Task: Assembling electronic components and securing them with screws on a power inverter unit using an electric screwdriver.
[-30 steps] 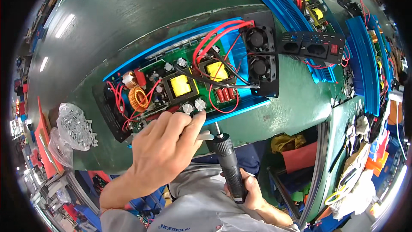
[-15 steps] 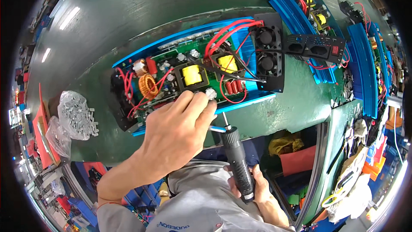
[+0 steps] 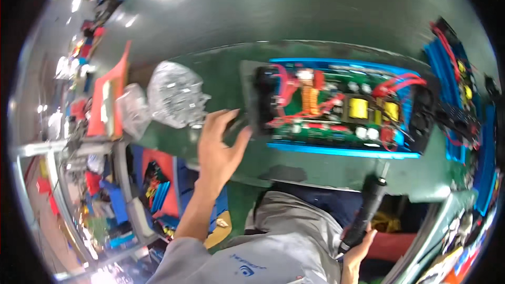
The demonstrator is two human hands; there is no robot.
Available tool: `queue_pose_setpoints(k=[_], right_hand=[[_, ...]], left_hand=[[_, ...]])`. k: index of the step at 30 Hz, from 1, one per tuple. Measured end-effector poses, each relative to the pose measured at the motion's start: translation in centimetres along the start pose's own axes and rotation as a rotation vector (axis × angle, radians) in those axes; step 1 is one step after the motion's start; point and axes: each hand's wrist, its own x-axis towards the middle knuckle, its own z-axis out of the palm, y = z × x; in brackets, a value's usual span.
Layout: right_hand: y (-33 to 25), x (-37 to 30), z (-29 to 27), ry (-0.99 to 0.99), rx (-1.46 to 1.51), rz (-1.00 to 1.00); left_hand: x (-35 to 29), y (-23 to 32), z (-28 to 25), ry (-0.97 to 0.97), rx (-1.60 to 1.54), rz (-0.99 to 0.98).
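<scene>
My left hand [image 3: 216, 146] is open over the bench, thumb and fingers apart with nothing seen between them. It is between a clear plastic bag of small pale metal pieces [image 3: 176, 94] and the left end of a power inverter [image 3: 344, 150]. The inverter is a blue-sided case without its lid, showing a green circuit board, yellow transformers, a copper coil and red wires. My right hand [image 3: 359, 247] grips a black electric screwdriver [image 3: 369, 208] by its lower body. Its bit points up toward the inverter's near blue edge, apart from it.
A second clear bag [image 3: 133, 111] lies beside the first, next to an orange-red folder [image 3: 100, 106] on the left. More blue inverter cases [image 3: 447, 92] stand at the right. A black panel with sockets [image 3: 458, 122] hangs by wires off the inverter's right end.
My left hand has left the inverter's near edge and moved left toward the bag, its fingers opening. The screwdriver stays in my right hand. The whole view has shifted left and is blurred.
</scene>
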Motion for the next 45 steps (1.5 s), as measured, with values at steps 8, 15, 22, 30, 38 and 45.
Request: queue_pose_setpoints(k=[8, 15, 22, 30, 38, 45], right_hand=[[1.1, -0.4, 0.4, 0.139, -0.053, -0.083], [1.4, -1.2, 1.1, 0.178, 0.008, 0.014], [0.3, -0.9, 2.8, -0.096, -0.226, -0.028], [-2.8, -1.0, 3.5, -0.285, -0.393, -0.120], [-1.8, -1.2, 4.5, -0.270, -0.334, -0.260], [-1.2, -0.7, 4.6, -0.276, -0.280, -0.264]], left_hand=[[4.2, -6.8, -5.0, 0.009, 0.102, -0.024], [6.6, -10.8, -4.9, -0.243, 0.072, 0.075], [9.6, -15.0, -8.9, -0.187, 0.158, 0.033], [8.9, 2.5, -1.7, -0.431, -0.231, 0.076], [8.7, 9.3, 1.1, -0.651, -0.278, 0.376], [7.8, 10.3, 3.2, -0.649, -0.267, 0.338]])
